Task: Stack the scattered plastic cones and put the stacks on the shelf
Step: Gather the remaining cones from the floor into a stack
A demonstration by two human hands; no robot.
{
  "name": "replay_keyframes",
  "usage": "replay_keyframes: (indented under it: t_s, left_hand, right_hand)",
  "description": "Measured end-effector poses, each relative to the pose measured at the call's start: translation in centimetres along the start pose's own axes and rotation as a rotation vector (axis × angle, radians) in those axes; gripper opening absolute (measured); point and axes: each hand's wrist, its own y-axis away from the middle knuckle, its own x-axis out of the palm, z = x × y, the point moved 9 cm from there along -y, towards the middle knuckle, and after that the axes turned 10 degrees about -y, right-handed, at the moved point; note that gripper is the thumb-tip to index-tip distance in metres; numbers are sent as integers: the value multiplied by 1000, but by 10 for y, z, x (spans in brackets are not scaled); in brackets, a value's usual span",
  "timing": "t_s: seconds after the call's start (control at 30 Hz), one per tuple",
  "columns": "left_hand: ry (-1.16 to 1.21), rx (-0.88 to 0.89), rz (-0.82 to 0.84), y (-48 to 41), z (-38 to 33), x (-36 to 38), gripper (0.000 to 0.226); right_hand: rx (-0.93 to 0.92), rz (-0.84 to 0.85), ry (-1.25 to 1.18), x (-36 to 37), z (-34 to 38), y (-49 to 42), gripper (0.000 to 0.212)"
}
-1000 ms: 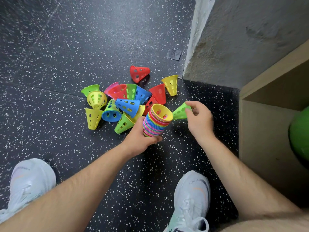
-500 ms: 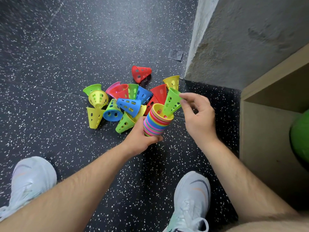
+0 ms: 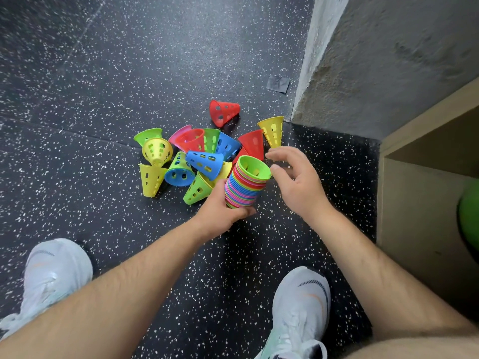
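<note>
My left hand [image 3: 223, 211] grips a tall stack of nested coloured cones [image 3: 245, 189], tilted with its wide mouth up; a green cone [image 3: 253, 167] sits as the top layer. My right hand [image 3: 298, 182] hovers just right of the stack's rim, fingers loosely spread and holding nothing. Several loose perforated cones lie in a pile on the floor behind the stack: a blue cone [image 3: 204, 161], a red cone [image 3: 223, 111] lying apart at the back, a yellow cone [image 3: 272, 130] near the wall corner, and a yellow cone [image 3: 150, 178] at the left.
The speckled black rubber floor [image 3: 103, 73] spreads to the left. A grey concrete wall [image 3: 388, 60] stands at the right. A wooden shelf unit [image 3: 414, 203] with a green ball [image 3: 470, 216] inside is at far right. My two white shoes [image 3: 300, 307] are below.
My right hand carried a green cone from the floor onto the stack, dropped it in as the top layer, and let go. The left hand kept holding the stack.
</note>
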Motion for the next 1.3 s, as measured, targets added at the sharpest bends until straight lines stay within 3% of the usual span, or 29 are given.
replay_keyframes:
  t_s: [0.4, 0.5, 0.6, 0.73, 0.87, 1.13, 1.3]
  left_hand:
    - [-23, -12, 6, -5, -5, 2, 71]
    - [-20, -15, 8, -5, -2, 3, 70]
    - [-13, -21, -7, -6, 1, 3, 69]
    - [4, -17, -3, -4, 0, 2, 70]
    - [25, -19, -3, -3, -1, 0, 67]
    - [11, -6, -25, 1, -1, -3, 64]
    - [17, 12, -41, 8, -2, -3, 64]
  right_hand:
    - [94, 313, 851, 9, -45, -93, 68]
    - [131, 352, 966, 9, -58, -106, 74]
    - [123, 287, 959, 5, -63, -111, 70]
    - [69, 163, 909, -3, -60, -105, 33]
    - [6, 45, 823, -15, -49, -90, 18]
    - [-207, -168, 490, -36, 19, -63, 11]
    - [-283, -169, 307, -27, 64, -38, 11]
